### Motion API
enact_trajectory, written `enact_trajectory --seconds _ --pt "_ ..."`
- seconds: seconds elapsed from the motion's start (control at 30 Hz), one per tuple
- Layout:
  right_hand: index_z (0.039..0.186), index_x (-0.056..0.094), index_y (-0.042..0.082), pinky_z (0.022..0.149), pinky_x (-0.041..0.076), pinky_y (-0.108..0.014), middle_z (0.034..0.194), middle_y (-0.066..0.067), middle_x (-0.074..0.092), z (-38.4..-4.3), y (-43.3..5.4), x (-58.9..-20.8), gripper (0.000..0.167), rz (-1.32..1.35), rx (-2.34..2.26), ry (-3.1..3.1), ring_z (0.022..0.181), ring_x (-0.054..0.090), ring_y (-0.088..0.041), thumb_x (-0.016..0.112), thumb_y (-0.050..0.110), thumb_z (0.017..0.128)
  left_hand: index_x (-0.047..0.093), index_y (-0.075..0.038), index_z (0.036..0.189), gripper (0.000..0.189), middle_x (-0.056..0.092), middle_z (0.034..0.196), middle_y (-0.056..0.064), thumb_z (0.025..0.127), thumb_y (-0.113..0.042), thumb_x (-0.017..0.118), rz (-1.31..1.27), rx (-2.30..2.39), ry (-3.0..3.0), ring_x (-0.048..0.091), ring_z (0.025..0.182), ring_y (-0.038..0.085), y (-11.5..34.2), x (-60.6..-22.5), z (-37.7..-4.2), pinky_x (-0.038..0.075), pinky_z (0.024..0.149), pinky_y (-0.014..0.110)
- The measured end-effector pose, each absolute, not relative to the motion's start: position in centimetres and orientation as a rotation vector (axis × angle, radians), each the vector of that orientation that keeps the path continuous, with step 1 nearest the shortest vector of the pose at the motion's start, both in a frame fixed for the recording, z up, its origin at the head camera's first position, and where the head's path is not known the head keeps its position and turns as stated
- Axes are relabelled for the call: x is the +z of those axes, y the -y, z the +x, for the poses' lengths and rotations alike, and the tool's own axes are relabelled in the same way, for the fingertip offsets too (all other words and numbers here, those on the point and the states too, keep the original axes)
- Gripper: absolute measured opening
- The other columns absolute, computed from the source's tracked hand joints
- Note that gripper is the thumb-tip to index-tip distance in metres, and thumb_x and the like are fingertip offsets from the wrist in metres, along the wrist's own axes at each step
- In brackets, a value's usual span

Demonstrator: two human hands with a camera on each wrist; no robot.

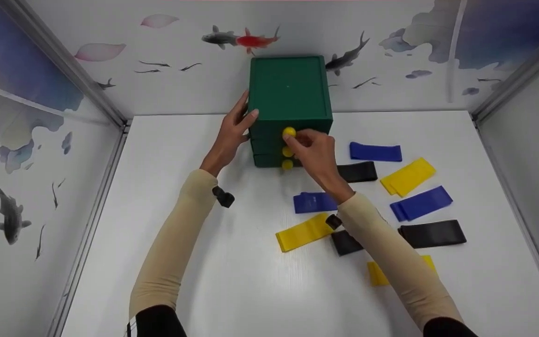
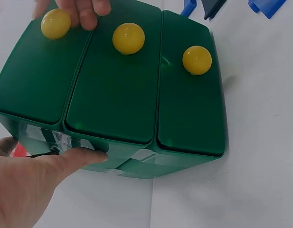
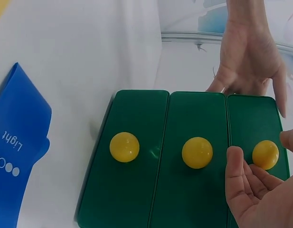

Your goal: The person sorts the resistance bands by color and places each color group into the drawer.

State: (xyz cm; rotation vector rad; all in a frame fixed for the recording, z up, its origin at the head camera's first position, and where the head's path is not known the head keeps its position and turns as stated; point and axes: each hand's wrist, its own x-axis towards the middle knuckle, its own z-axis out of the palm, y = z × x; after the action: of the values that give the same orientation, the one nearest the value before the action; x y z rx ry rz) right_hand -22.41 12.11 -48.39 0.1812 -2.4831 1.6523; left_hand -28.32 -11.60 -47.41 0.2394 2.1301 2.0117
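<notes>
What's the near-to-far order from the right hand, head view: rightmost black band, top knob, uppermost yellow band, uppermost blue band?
1. Top knob: at the right hand
2. Uppermost blue band: right
3. Uppermost yellow band: farther right, slightly lower
4. Rightmost black band: lower right

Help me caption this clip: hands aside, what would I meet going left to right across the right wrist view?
Blue band printed "Light" → leftmost yellow knob → middle yellow knob → rightmost yellow knob.
</notes>
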Motion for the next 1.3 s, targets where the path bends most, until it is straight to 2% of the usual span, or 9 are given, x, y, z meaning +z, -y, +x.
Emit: enact_trajectory --seconds 0.17,0.57,0.9,1.07,1.3 --pt "0.118 0.081 0.004 0.084 0.067 -0.033 0.105 -0.008 0.081 -22.4 -11.9 -48.2 0.040 0.146 1.640 2.497 0.087 0.078 -0.024 0.073 0.042 0.108 0.022 -0.042 0.177 0.078 0.020 0.187 0.001 0.111 -0.052 0.061 0.238 2.032 -2.113 0.028 0.171 0.031 11.5 -47.6 -28.3 0.036 0.127 0.075" --pt "0.113 0.081 0.002 0.078 0.065 -0.026 0.099 -0.010 0.079 -20.8 -11.8 -48.3 0.035 0.215 1.588 2.486 0.082 0.074 -0.019 0.073 0.036 0.109 0.023 -0.046 0.176 0.077 0.022 0.186 0.000 0.110 -0.054 0.063 0.221 2.038 -2.097 0.035 0.168 0.030 11.7 -47.6 -28.4 0.040 0.126 0.071" --pt "0.113 0.080 0.004 0.075 0.063 -0.023 0.099 -0.009 0.080 -18.6 -12.0 -48.4 0.030 0.204 1.583 2.530 0.080 0.074 -0.020 0.074 0.033 0.108 0.024 -0.045 0.176 0.077 0.022 0.186 0.000 0.110 -0.052 0.063 0.224 2.036 -2.084 0.033 0.169 0.028 11.8 -47.5 -28.6 0.042 0.127 0.068" --pt "0.113 0.080 0.003 0.074 0.062 -0.022 0.099 -0.009 0.080 -17.6 -12.1 -48.5 0.030 0.209 1.558 2.538 0.080 0.073 -0.019 0.075 0.032 0.108 0.024 -0.044 0.176 0.078 0.021 0.187 0.001 0.110 -0.051 0.064 0.210 2.040 -2.069 0.032 0.170 0.030 11.8 -47.5 -28.7 0.041 0.127 0.068" --pt "0.109 0.081 0.001 0.070 0.061 -0.021 0.091 -0.010 0.080 -16.3 -12.3 -48.7 0.029 0.300 1.494 2.498 0.075 0.073 -0.019 0.077 0.030 0.106 0.025 -0.044 0.176 0.079 0.022 0.186 0.001 0.109 -0.049 0.065 0.213 2.054 -2.056 0.031 0.170 0.031 11.8 -47.4 -28.6 0.037 0.128 0.072"
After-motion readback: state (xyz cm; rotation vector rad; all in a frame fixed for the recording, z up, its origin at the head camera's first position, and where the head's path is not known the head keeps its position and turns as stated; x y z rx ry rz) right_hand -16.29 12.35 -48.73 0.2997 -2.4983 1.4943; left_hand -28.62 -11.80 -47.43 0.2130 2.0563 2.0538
